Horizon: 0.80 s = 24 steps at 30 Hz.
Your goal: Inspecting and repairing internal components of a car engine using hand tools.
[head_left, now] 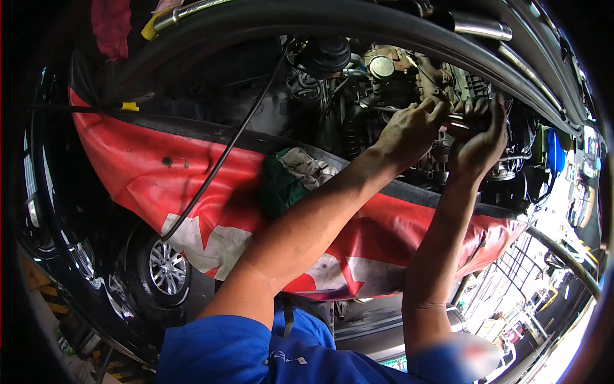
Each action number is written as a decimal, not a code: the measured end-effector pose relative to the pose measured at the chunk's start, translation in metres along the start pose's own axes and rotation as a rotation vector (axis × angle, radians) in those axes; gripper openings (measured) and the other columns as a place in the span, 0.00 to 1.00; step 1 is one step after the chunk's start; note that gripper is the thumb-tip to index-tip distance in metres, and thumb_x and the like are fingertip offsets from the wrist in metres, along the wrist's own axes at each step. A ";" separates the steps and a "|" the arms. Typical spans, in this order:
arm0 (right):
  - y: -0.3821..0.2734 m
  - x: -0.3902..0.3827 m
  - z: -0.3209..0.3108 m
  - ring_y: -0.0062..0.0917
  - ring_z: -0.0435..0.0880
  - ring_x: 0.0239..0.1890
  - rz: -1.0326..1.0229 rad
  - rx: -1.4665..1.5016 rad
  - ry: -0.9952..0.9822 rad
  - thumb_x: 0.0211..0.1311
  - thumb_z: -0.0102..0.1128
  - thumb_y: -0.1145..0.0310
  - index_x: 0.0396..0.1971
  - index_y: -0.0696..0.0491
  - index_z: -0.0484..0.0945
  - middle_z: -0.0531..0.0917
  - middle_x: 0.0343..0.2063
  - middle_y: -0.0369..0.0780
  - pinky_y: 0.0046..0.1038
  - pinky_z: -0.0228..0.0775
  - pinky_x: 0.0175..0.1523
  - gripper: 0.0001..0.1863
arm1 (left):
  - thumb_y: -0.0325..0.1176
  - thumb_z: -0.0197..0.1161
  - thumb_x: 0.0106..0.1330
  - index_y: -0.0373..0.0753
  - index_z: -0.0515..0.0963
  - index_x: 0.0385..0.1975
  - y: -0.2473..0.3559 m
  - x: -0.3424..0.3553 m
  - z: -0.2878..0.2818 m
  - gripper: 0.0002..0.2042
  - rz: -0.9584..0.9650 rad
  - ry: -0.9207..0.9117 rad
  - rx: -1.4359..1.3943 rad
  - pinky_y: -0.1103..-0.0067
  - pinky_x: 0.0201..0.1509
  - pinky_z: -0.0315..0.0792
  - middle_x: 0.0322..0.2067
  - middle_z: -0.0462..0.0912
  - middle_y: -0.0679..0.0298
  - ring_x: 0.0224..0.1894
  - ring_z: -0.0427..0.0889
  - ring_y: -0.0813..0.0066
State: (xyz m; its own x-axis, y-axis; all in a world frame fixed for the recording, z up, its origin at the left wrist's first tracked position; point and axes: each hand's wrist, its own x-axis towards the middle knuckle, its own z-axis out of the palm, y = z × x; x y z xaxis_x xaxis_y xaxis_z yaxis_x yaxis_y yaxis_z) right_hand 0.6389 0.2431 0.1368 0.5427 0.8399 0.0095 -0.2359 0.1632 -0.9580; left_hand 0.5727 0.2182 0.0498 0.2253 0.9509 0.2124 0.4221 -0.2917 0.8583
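Note:
Over the engine (428, 80) of a car, both my arms reach forward and my hands come close together. My left hand (409, 131) is closed, thumb and fingers drawn together at the edge of the engine; what they pinch is hidden. Beside it, my right hand (481, 144) is curled, palm toward the left hand, around a small shiny metal part (456, 121) with reddish glints. Its exact kind is too small and shadowed to tell. A bundled green and white cloth (291, 179) lies on the fender cover near my left forearm.
A red and white fender cover (166, 157) drapes over the car's side. A thin black rod (230, 144) slants across it. Thick dark bars (307, 19) arch above the engine. A wheel (168, 267) stands at lower left, and a blue object (556, 150) at right.

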 end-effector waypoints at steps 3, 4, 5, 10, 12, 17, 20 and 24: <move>0.010 0.008 -0.016 0.16 0.59 0.15 0.009 -0.013 -0.170 0.69 0.52 0.67 0.14 0.52 0.65 0.60 0.12 0.31 0.23 0.51 0.23 0.20 | 0.28 0.60 0.62 0.32 0.68 0.45 0.003 -0.002 0.003 0.14 0.009 0.061 0.034 0.62 0.43 0.73 0.37 0.74 0.49 0.43 0.77 0.51; 0.011 0.010 -0.019 0.16 0.58 0.15 0.083 0.068 -0.279 0.69 0.52 0.67 0.14 0.52 0.65 0.60 0.12 0.31 0.23 0.51 0.23 0.20 | 0.28 0.60 0.62 0.32 0.68 0.45 0.003 -0.003 0.005 0.14 0.008 0.062 0.033 0.62 0.43 0.73 0.37 0.74 0.49 0.43 0.77 0.51; 0.013 0.011 -0.023 0.17 0.58 0.14 0.119 0.127 -0.307 0.68 0.52 0.66 0.14 0.52 0.63 0.60 0.12 0.31 0.23 0.49 0.23 0.21 | 0.28 0.60 0.62 0.32 0.69 0.45 0.004 -0.003 0.007 0.14 0.052 0.133 0.056 0.62 0.41 0.74 0.38 0.74 0.49 0.41 0.78 0.50; 0.011 0.017 -0.030 0.20 0.56 0.14 0.120 0.116 -0.438 0.69 0.48 0.64 0.13 0.50 0.61 0.57 0.12 0.32 0.25 0.49 0.24 0.21 | 0.28 0.61 0.61 0.32 0.69 0.48 0.004 -0.002 0.010 0.16 0.131 0.218 0.077 0.62 0.38 0.75 0.40 0.72 0.48 0.36 0.79 0.48; 0.008 0.016 -0.029 0.20 0.55 0.15 0.183 0.159 -0.462 0.69 0.46 0.63 0.13 0.50 0.61 0.56 0.12 0.32 0.26 0.50 0.25 0.22 | 0.23 0.55 0.59 0.33 0.68 0.56 0.004 -0.005 0.008 0.22 -0.007 0.080 0.037 0.65 0.49 0.74 0.44 0.72 0.48 0.44 0.77 0.51; 0.007 0.021 -0.031 0.22 0.55 0.15 0.255 0.230 -0.515 0.70 0.44 0.62 0.13 0.49 0.59 0.55 0.11 0.33 0.28 0.52 0.29 0.22 | 0.24 0.55 0.60 0.36 0.69 0.56 0.002 -0.003 0.007 0.21 -0.010 0.090 0.041 0.65 0.48 0.74 0.44 0.73 0.50 0.44 0.78 0.52; 0.009 0.019 -0.030 0.21 0.54 0.15 0.291 0.255 -0.561 0.70 0.43 0.63 0.13 0.49 0.59 0.55 0.11 0.32 0.28 0.52 0.28 0.22 | 0.25 0.55 0.61 0.37 0.70 0.56 -0.003 -0.003 0.005 0.21 -0.012 0.088 0.043 0.65 0.48 0.74 0.44 0.73 0.50 0.44 0.78 0.53; 0.012 0.021 -0.031 0.21 0.54 0.15 0.297 0.248 -0.538 0.70 0.43 0.64 0.13 0.48 0.60 0.55 0.11 0.32 0.28 0.52 0.28 0.21 | 0.28 0.57 0.64 0.37 0.71 0.57 -0.002 -0.001 0.005 0.20 -0.061 0.051 0.027 0.65 0.48 0.74 0.44 0.73 0.50 0.44 0.78 0.53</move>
State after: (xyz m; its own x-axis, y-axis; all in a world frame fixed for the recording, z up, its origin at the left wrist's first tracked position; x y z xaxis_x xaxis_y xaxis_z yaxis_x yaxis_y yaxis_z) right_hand 0.6723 0.2466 0.1168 -0.0374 0.9985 -0.0411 -0.5267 -0.0546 -0.8483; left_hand 0.5760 0.2169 0.0453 0.1539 0.9707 0.1844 0.4570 -0.2354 0.8578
